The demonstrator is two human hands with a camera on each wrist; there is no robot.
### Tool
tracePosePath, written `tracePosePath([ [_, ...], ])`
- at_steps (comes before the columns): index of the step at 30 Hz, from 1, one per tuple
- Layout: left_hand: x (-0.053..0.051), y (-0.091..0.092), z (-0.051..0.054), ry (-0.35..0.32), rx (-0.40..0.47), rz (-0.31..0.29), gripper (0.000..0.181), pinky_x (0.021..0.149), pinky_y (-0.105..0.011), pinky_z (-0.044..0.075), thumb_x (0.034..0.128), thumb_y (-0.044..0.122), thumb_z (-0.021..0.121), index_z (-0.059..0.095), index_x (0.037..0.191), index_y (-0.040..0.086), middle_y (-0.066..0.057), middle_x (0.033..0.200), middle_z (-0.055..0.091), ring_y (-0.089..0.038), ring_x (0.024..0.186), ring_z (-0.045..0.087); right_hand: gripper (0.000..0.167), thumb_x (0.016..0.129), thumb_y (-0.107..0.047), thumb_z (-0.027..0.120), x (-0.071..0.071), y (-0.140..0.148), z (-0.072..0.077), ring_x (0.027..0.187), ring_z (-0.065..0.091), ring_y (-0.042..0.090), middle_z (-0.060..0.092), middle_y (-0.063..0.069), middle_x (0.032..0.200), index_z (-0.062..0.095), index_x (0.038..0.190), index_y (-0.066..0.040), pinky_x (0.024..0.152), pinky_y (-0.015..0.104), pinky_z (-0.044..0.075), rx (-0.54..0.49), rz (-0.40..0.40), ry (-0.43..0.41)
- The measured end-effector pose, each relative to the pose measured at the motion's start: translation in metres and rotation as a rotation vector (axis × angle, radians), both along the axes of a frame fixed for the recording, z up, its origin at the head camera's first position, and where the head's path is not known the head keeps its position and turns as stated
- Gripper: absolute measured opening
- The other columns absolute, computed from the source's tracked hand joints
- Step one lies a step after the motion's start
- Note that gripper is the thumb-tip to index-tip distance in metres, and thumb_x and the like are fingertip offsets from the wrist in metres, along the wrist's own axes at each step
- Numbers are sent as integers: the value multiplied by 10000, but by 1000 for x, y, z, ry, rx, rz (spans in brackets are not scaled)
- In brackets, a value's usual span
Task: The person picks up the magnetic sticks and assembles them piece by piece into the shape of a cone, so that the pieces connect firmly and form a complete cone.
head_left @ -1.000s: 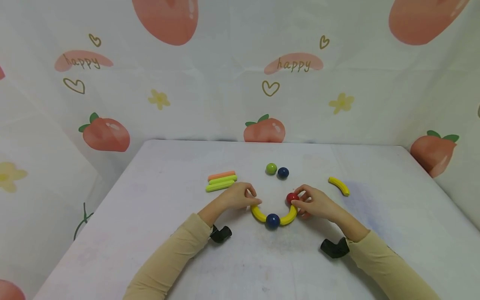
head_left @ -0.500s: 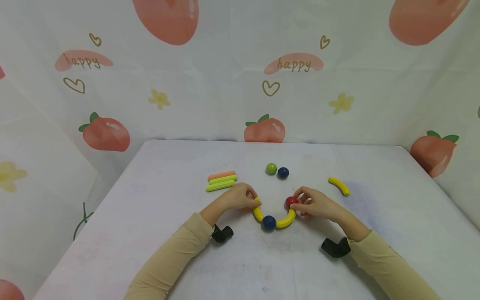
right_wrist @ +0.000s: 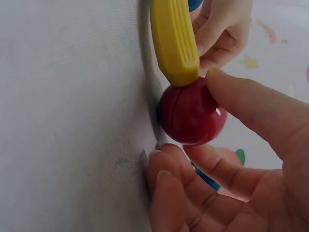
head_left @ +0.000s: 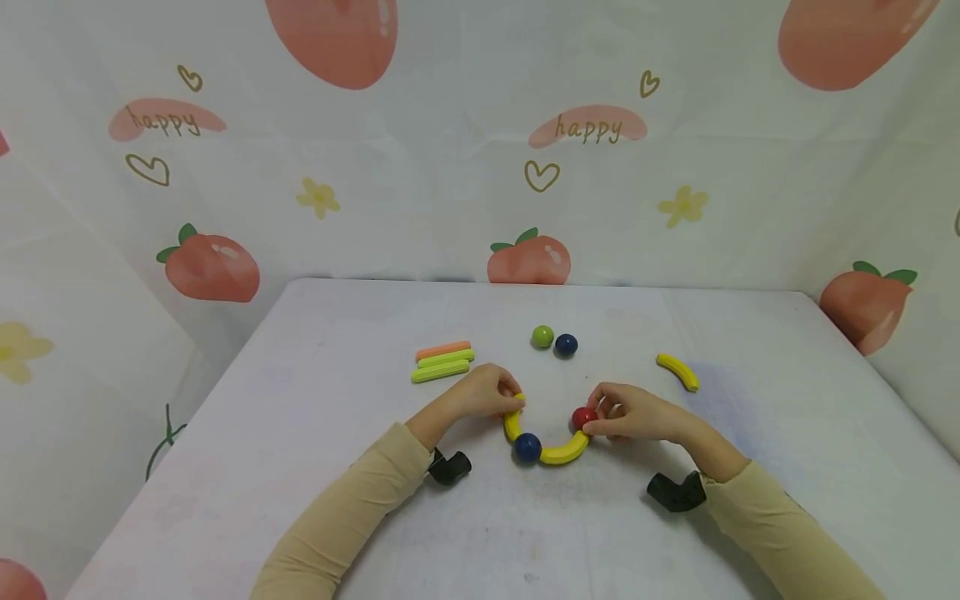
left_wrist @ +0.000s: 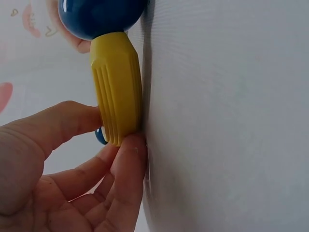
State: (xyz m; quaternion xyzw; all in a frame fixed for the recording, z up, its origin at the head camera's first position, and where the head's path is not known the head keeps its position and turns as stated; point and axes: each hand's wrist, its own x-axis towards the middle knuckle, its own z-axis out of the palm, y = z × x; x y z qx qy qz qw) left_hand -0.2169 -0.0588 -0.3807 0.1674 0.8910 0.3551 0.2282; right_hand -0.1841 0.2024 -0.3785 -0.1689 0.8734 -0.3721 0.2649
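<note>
On the table, two yellow curved rods and two balls join in a U-shaped chain. My left hand (head_left: 486, 392) pinches the free end of the left yellow curved rod (left_wrist: 116, 87) between thumb and fingers. That rod's other end meets a dark blue ball (head_left: 527, 448) at the bottom of the U. From there the right yellow curved rod (head_left: 565, 451) runs up to a red ball (right_wrist: 190, 113). With thumb and fingertips my right hand (head_left: 633, 412) holds the red ball, the thumb lying close to where rod and ball meet.
Behind the chain lie a green ball (head_left: 542, 337) and another dark blue ball (head_left: 566, 345). Several straight rods, one an orange rod (head_left: 443, 350), lie side by side at the back left. A loose yellow curved rod (head_left: 678, 372) is at the right. Printed cloth hangs behind the table (head_left: 360, 308).
The chain has turned: its blue ball slid left and slightly toward me, and the red ball came nearer with my right hand. The left rod now stands steeper. Both hands keep their hold.
</note>
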Motion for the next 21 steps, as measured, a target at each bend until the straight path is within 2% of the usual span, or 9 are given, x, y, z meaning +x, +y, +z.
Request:
tracePosePath([
  [3,0,2,1,-7,7,0,248,543,-168,431,845,184,668,657,1029,18,-17,806,590,-81,609,515,370,853,-334,663,-1,4,1,703,570,156,567,68,913,533,1061,-57,633,262,480,-2,13,8],
  [6,1,3,2,-4,12,0,249,548,-175,448,846,178,664,650,1039,20,-36,857,602,-86,629,524,359,868,-326,647,-3,10,6,719,576,166,588,80,935,549,1073,-47,647,274,497,-16,-11,41],
  [12,2,3,4,1,36,4,236,547,-183,465,862,179,647,634,1051,38,-63,899,630,-88,627,542,362,893,-297,618,-9,28,15,740,590,162,609,122,952,553,1096,-4,647,256,524,-16,-154,159],
  [17,2,2,4,2,62,1,235,549,-188,471,878,184,632,625,1071,49,-81,931,641,-85,637,543,388,897,-327,606,-15,52,13,709,601,135,619,128,906,554,1074,15,630,248,512,-54,-246,255],
  [21,3,2,3,-10,92,16,229,573,-187,482,898,188,610,613,1086,58,-95,977,630,-89,675,545,411,894,-330,605,-16,65,11,696,592,108,624,174,941,553,1077,34,610,238,507,-32,-332,296],
])
